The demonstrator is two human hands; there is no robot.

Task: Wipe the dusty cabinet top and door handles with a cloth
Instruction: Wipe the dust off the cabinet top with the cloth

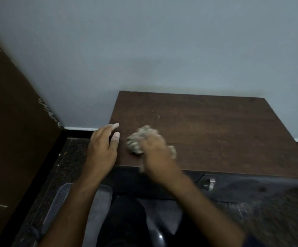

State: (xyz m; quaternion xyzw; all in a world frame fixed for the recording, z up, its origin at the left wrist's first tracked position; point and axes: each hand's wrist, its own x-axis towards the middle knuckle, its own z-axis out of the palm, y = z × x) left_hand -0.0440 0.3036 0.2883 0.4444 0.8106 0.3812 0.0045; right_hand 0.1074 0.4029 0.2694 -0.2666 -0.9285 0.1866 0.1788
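My right hand (155,148) grips crumpled pale grey cloth (135,141), pressed on dusty dark brown wooden cabinet top (216,131). My left hand (102,148) released, fingers relaxed at top's left edge.

No readable text, labels or numbers anywhere

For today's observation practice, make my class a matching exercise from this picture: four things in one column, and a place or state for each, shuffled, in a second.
Things
1. cloth
2. left hand
3. door handle
4. perforated tray

Places or states
A. on the floor, under the left forearm
B. bunched under the right hand on the cabinet top
C. fingers straight, at the top's left edge
D. on the cabinet front, below the top

Pairs: 1-B, 2-C, 3-D, 4-A
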